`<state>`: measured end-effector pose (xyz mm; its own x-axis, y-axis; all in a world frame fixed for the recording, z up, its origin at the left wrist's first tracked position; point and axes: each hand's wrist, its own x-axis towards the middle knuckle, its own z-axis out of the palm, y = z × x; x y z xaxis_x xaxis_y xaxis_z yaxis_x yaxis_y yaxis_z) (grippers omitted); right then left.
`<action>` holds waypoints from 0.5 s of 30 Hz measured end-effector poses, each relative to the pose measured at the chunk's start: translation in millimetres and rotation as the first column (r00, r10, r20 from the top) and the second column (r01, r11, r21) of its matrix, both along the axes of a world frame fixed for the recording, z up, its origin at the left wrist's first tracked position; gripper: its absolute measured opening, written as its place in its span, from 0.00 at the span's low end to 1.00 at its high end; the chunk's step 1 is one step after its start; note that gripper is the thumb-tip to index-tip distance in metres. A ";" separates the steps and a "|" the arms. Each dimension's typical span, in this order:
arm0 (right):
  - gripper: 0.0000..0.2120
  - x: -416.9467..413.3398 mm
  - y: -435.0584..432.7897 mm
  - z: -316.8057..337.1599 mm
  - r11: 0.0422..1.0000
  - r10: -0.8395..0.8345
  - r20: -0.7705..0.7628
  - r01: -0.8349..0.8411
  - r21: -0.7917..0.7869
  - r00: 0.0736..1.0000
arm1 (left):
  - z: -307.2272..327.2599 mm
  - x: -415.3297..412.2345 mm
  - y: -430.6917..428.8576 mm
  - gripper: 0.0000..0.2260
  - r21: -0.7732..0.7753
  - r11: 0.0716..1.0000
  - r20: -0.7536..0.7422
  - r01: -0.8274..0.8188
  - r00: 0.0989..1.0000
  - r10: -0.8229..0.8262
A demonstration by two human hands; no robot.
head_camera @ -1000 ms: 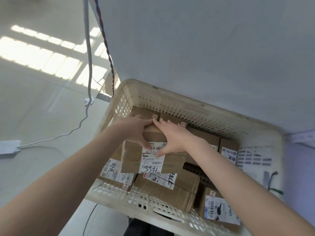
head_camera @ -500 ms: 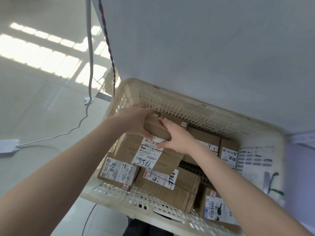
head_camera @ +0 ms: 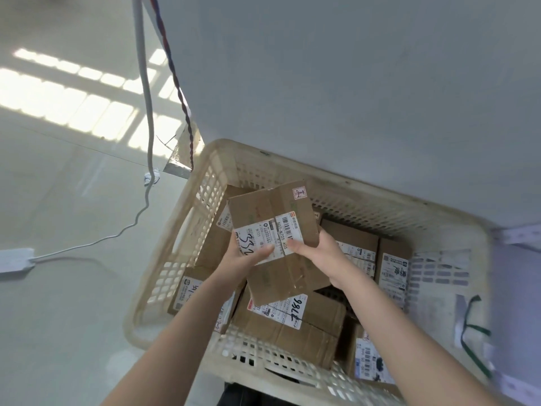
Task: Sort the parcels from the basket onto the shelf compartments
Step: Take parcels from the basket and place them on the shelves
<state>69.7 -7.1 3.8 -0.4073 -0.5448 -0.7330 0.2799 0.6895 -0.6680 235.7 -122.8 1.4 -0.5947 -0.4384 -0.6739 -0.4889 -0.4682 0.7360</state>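
Note:
A cream plastic basket [head_camera: 164,253] with perforated walls stands on the floor, holding several brown cardboard parcels with white labels. Both hands hold one parcel [head_camera: 263,209] lifted above the others, tilted, its label facing me. My left hand [head_camera: 244,259] grips its left lower side with the thumb on the label. My right hand [head_camera: 320,253] grips its right lower side. Under it lies a parcel marked 7786 [head_camera: 295,320]. More parcels [head_camera: 392,268] lie at the basket's right.
A pale grey wall or panel [head_camera: 351,83] rises right behind the basket. A white cable [head_camera: 143,83] and a twisted red-blue cord [head_camera: 175,83] hang at the left. A white power strip [head_camera: 14,260] lies on the tiled floor at far left.
The parcel that both hands gripped inside the basket has been lifted and tipped up toward me, so its label now faces the camera. The hands moved from its top edge to its lower sides.

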 end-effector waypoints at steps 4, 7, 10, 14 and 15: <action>0.28 1.2 7.3 1.3 0.997 -0.077 0.059 0.077 -0.006 0.995 | 1.5 -8.8 6.3 0.27 0.049 0.991 -0.066 -0.125 0.990 0.128; 0.25 1.4 11.9 5.9 0.993 -0.112 0.080 0.114 -0.031 0.991 | 5.8 -12.9 10.0 0.26 0.037 0.992 -0.083 -0.119 0.989 0.122; 0.23 -0.6 14.7 16.5 0.989 -0.135 0.079 0.139 -0.049 0.988 | 12.3 -18.0 10.8 0.27 0.037 0.993 -0.084 -0.108 0.990 0.110; 0.25 -5.0 25.2 30.3 0.989 -0.140 0.084 0.143 -0.032 0.987 | 22.0 -20.1 11.8 0.31 0.024 0.999 -0.069 -0.044 0.997 0.046; 0.25 -6.5 27.0 36.6 0.989 -0.142 0.088 0.145 -0.036 0.986 | 27.0 -21.1 11.6 0.32 0.025 0.999 -0.064 -0.029 0.997 0.030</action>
